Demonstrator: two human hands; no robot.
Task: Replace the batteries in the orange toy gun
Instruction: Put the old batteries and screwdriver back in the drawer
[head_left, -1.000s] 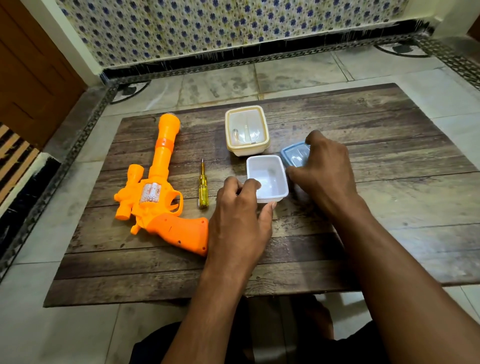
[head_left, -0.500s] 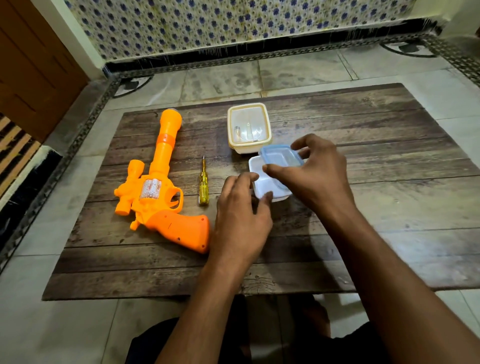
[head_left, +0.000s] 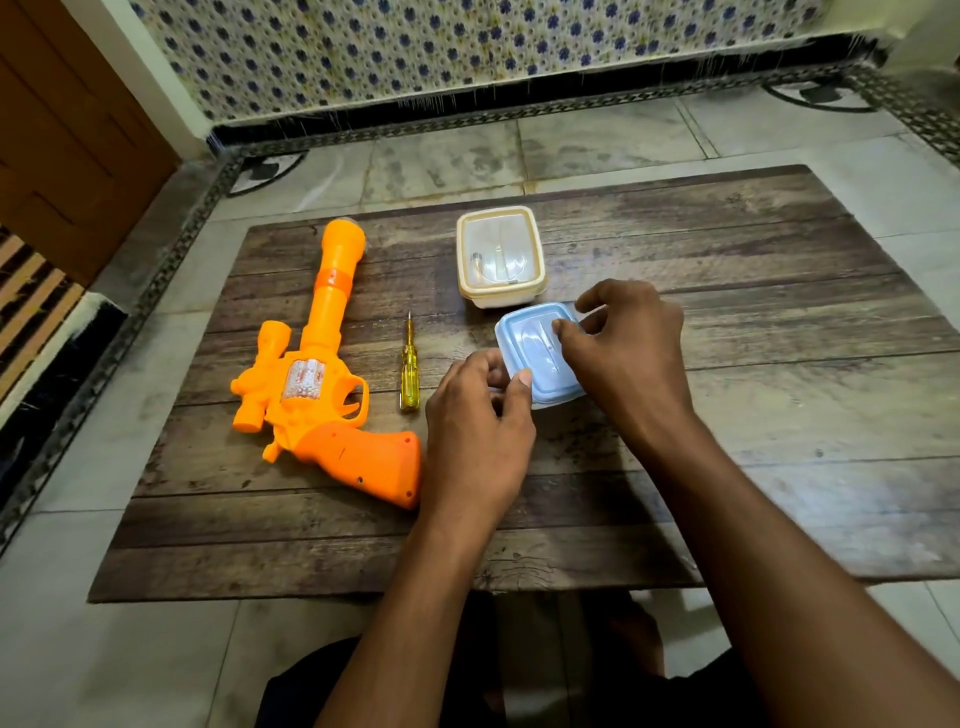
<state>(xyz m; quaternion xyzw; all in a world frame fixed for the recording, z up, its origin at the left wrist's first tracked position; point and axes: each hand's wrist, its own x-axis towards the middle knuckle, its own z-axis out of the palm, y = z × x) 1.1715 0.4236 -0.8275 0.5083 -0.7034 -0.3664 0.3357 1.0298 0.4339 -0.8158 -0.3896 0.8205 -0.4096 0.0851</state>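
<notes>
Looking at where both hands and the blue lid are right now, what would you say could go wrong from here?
1. The blue lid sits tilted on the small white box; pressed unevenly by the right hand, it may not seat.
2. The left hand grips only one corner, so the box could slide or tip.
3. The screwdriver lies close to the left hand and could get knocked towards the orange toy gun.

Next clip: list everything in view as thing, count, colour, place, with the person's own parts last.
toy gun: 1, orange, left side of board, barrel pointing away
screwdriver: 1, yellow handle, right of the gun
lidded container: 1, cream, far centre of board
blue lid: 1, pale blue, over the small container, held by both hands
wooden board: 1, dark brown, on tiled floor
left hand: 1, at lid's near-left edge
right hand: 1, on lid's right side
</notes>
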